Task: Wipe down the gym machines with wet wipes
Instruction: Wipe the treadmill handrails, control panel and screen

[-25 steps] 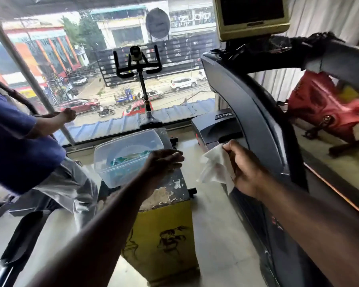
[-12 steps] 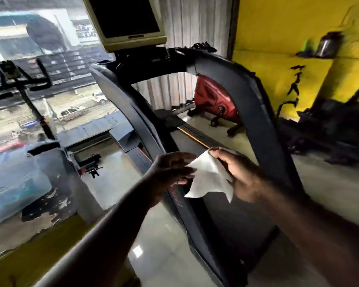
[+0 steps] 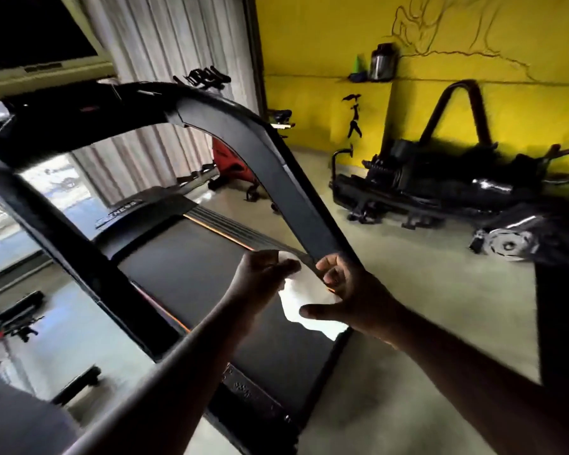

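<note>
A white wet wipe (image 3: 304, 303) hangs between both hands over the black treadmill (image 3: 191, 274). My left hand (image 3: 263, 277) pinches the wipe's upper left edge. My right hand (image 3: 345, 290) holds its right side, thumb stretched under it, fingers curled near the lower end of the treadmill's right upright arm (image 3: 276, 169). The wipe is partly spread open. The treadmill's left arm (image 3: 63, 244) runs diagonally at the left, and the belt lies below the hands.
A screen (image 3: 37, 37) sits above the console at top left. A red exercise bike (image 3: 234, 165) stands behind the treadmill by the curtain. Black gym equipment (image 3: 440, 185) lies along the yellow wall at right. A bottle (image 3: 380, 62) stands on a wall ledge.
The view has swung right, from the window and the wipe tub to the treadmill and yellow wall. My left hand left the tub and took hold of the wipe, which both hands now spread.
</note>
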